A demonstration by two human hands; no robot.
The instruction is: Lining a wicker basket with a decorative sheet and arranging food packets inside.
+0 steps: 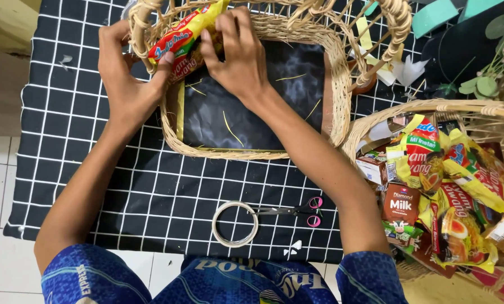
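Both my hands hold one yellow-and-red noodle packet (180, 35) at the far left corner of a shallow woven rattan tray (337, 84). My left hand (125, 73) grips the packet's near end over the tray's rim, thumb pressed on it. My right hand (238, 53) reaches inside the tray and pinches the packet's right side with fingers closed. The tray has a black lining (252, 107) with a few loose straw strands on it.
A second wicker basket (432, 106) at the right is packed with several noodle packets and a brown milk carton (401, 205). A roll of clear tape (235, 224) and pink-handled scissors (297, 211) lie on the black grid-patterned cloth (94, 169). Green paper and foliage sit far right.
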